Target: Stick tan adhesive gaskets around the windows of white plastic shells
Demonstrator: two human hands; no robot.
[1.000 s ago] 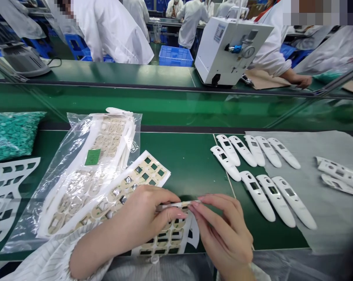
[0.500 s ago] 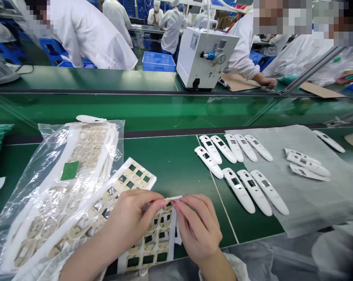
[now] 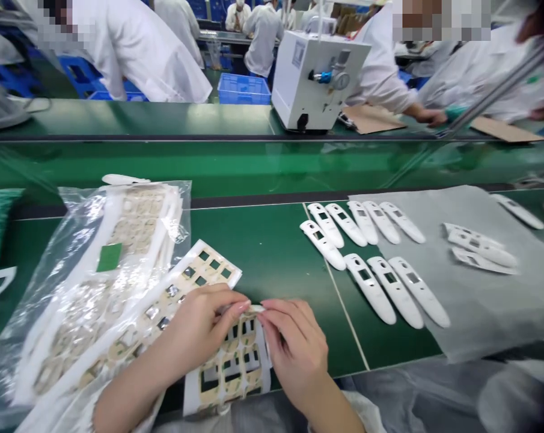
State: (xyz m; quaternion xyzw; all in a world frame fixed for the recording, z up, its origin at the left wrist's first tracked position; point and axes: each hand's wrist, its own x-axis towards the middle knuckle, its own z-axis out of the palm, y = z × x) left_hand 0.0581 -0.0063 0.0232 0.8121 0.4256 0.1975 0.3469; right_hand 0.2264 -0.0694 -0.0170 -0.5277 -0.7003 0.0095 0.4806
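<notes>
My left hand (image 3: 199,328) and my right hand (image 3: 294,343) meet in front of me, fingertips pinched on a small white piece (image 3: 256,308). It shows only as a narrow edge between the fingers, so its exact kind is hidden. Directly below lies a sheet of beige die-cut stickers (image 3: 235,376) with square openings. Another long sticker sheet (image 3: 152,313) runs diagonally under my left forearm. To the right of my hands, several white plastic shells (image 3: 371,288) with small windows lie in two rows on the green table.
At left, a clear plastic bag (image 3: 41,264) holds more sticker sheets, with a green square (image 3: 109,257) on top. Translucent sheeting (image 3: 470,319) at right carries more shells (image 3: 481,248). Beyond the ledge stand a white machine (image 3: 319,81) with a gauge, a blue crate (image 3: 243,89) and co-workers in white coats.
Both hands have shifted slightly left, the right one closer to the left. The white piece between them now shows less. The camera view has moved a little; a co-worker's hand at the back has moved right.
</notes>
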